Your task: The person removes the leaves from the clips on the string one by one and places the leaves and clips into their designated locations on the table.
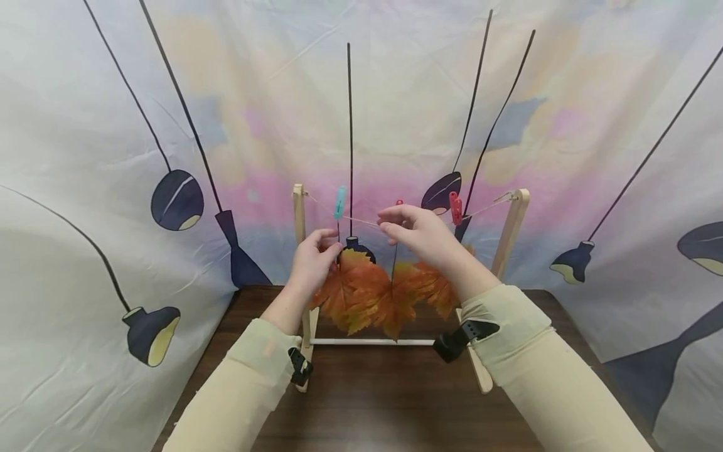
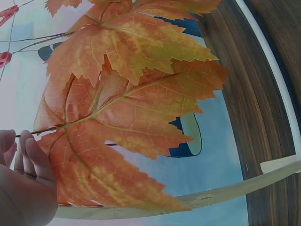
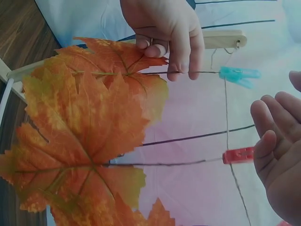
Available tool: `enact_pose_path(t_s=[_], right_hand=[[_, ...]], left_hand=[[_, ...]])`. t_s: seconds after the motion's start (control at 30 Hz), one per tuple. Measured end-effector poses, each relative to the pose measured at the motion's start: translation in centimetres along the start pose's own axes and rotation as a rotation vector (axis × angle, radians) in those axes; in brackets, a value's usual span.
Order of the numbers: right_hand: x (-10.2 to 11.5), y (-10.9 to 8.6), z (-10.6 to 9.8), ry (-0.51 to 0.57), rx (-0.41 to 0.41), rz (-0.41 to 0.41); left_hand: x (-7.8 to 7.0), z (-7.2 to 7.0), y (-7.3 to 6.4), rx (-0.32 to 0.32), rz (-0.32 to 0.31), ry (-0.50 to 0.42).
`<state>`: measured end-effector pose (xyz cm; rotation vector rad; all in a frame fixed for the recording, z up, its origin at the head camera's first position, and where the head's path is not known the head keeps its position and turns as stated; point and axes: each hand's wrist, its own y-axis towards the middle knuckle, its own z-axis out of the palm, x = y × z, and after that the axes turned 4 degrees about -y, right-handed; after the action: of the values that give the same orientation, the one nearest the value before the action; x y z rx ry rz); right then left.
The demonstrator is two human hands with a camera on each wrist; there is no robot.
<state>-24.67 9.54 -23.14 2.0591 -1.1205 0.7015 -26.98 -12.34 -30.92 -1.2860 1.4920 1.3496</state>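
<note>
My left hand (image 1: 310, 263) pinches the dark stem (image 2: 44, 129) of an orange maple leaf (image 2: 108, 113). A turquoise clothespin (image 3: 237, 74) clips the top of that stem to a thin string (image 3: 227, 110). The right hand (image 3: 284, 155), fingers apart and loosely bent, is beside the middle red clothespin (image 3: 237, 156) and overlaps one end of it. Another maple leaf (image 3: 70, 141) hangs from this red clothespin by its stem. In the head view the right hand partly hides the string, the middle clothespin and a third leaf (image 1: 435, 289).
The string runs between two wooden posts (image 1: 511, 232), joined low down by a white rod (image 1: 361, 342). Farther right on it sits another red clothespin (image 1: 455, 208). The frame stands on a dark wooden table (image 1: 390, 402), before a cloth backdrop (image 1: 271, 94) with printed lamps.
</note>
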Motion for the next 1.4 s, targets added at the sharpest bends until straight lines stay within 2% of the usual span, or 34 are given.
enact_pose_path(t_s=[0.23, 0.47, 0.7, 0.97, 1.2, 1.4], right_hand=[[0.0, 1.0, 1.5, 0.028, 0.002, 0.009], [0.6, 2.7, 2.9, 0.055, -0.057, 0.042], [1.6, 4.7, 4.2, 0.127, -0.066, 0.085], [2.1, 6.0, 4.9, 0.221, -0.085, 0.135], [2.0, 6.5, 5.3, 0.181, -0.088, 0.144], [2.1, 6.9, 5.7, 0.194, -0.094, 0.153]], left_hand=[[0.5, -0.2, -0.2, -0.003, 0.034, 0.027], [0.9, -0.4, -0.2, -0.025, 0.06, 0.035], [0.9, -0.7, -0.2, -0.03, 0.077, 0.037], [0.9, -0.8, -0.1, -0.02, 0.072, 0.02], [1.1, -1.1, -0.1, -0.013, 0.069, 0.032], [1.0, -1.3, -0.2, -0.008, 0.058, 0.069]])
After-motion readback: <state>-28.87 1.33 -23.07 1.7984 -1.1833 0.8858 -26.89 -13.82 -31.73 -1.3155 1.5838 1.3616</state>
